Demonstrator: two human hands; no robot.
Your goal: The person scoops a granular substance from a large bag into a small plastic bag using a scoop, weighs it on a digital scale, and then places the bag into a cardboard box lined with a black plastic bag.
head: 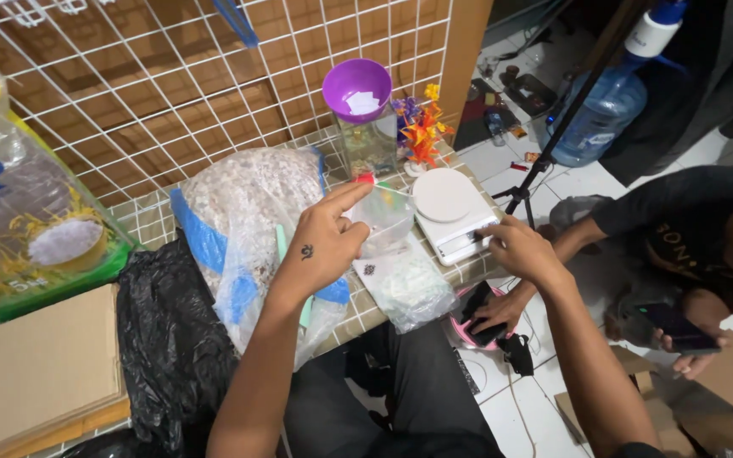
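My left hand [326,242] is pinching the rim of a small clear plastic bag [383,222], crinkly and thin, held just above the tiled counter [156,222]. My right hand [521,248] has its fingers resting loosely on the front edge of the white kitchen scale [451,212], flat with a smooth round plate, not gripping anything. Beside the left hand sits a big lumpy bag of pale grains [252,212], with a glossy black plastic sack [167,331] next to it. A purple funnel [356,85] stands behind.
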